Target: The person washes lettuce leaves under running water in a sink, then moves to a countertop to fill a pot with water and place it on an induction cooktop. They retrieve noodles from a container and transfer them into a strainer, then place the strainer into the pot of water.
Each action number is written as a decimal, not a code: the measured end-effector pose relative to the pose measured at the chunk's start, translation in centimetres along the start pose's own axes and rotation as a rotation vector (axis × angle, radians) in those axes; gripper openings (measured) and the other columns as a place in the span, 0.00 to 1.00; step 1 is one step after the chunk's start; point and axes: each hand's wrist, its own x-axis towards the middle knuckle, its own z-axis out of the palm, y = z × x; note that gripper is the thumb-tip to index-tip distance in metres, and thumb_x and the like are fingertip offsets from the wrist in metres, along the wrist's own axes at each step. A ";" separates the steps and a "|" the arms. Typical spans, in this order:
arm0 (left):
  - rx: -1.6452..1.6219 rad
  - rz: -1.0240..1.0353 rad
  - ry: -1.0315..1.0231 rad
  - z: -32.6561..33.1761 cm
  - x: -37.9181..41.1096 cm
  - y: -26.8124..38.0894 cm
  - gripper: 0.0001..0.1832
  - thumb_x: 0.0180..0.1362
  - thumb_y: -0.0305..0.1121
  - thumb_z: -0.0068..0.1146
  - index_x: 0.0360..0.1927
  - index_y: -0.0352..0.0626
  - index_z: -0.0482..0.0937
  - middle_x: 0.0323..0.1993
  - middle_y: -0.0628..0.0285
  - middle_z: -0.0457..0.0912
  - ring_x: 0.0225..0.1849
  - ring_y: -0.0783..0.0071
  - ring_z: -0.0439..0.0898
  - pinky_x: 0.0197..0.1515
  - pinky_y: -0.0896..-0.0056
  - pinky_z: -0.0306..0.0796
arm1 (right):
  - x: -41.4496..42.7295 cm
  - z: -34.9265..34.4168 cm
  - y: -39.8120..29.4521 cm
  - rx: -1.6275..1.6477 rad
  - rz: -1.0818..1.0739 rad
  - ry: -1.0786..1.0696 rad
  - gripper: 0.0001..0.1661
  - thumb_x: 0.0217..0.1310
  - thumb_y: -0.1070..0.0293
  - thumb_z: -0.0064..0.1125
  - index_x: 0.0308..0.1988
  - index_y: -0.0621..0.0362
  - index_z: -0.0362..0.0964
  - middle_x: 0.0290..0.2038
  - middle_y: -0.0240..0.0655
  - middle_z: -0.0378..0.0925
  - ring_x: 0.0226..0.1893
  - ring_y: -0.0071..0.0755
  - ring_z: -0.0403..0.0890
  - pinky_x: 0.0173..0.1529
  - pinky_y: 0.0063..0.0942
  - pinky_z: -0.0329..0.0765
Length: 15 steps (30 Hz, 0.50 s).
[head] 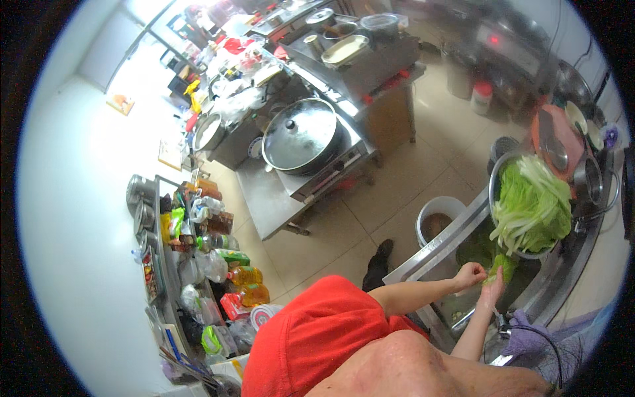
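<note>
Over the metal sink at the lower right, my right hand (492, 290) holds a green lettuce leaf (502, 268). Close beside it on the left is my left hand (470, 276), its fingers curled near the leaf's edge; whether they pinch anything cannot be made out. Just beyond both hands, a metal bowl (492, 191) rests at the sink, heaped with leafy green lettuce (533, 203). Water and more green leaves show in the sink basin (466, 248) under the hands. A faucet (500, 317) stands near my right wrist.
A white bucket (426, 208) with brownish contents stands on the floor left of the sink. Pots and a red basin (560, 124) sit beyond the bowl. A large lidded pan (302, 134) is on a stove. Shelves with oil bottles (245, 275) line the left wall.
</note>
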 end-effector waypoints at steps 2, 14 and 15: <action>-0.055 -0.061 -0.004 -0.2 -0.1 1.7 0.05 0.50 0.29 0.58 0.25 0.40 0.74 0.19 0.71 0.72 0.21 0.84 0.68 0.23 0.80 0.63 | 0.4 0.3 -0.3 -0.003 -0.066 -0.013 0.20 0.54 0.67 0.61 0.46 0.64 0.69 0.42 0.36 0.75 0.40 0.31 0.75 0.43 0.29 0.70; 0.066 0.002 0.013 0.4 -0.4 0.1 0.06 0.49 0.29 0.56 0.23 0.38 0.74 0.16 0.66 0.73 0.18 0.79 0.69 0.20 0.74 0.64 | -1.7 0.9 -1.3 -0.014 -0.079 0.057 0.20 0.52 0.67 0.62 0.45 0.63 0.71 0.42 0.34 0.75 0.39 0.31 0.75 0.44 0.30 0.70; 0.089 -0.026 0.025 0.6 -0.4 -0.1 0.06 0.48 0.29 0.56 0.22 0.37 0.74 0.15 0.65 0.73 0.17 0.78 0.70 0.20 0.73 0.65 | -2.6 1.2 -2.1 0.009 -0.059 0.072 0.20 0.51 0.70 0.63 0.45 0.64 0.70 0.43 0.36 0.75 0.39 0.32 0.75 0.44 0.30 0.71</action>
